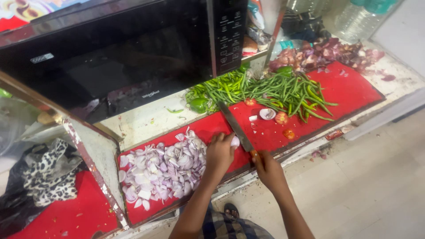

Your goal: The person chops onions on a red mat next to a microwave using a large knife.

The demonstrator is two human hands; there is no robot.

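Observation:
My left hand (220,152) presses a small piece of pale onion (235,141) against the red board (341,90). My right hand (268,168) grips the orange handle of a long knife (234,126); its blade points away from me and lies right beside the onion piece. A heap of chopped purple onion (161,168) covers the board just left of my left hand.
Green beans and chillies (283,90) lie at the back of the board, with a green capsicum (199,105), an onion half (267,114) and tomato bits (281,117). Onion peels (327,53) pile far right. A black microwave (115,53) stands behind. Spotted cloth (48,170) lies left.

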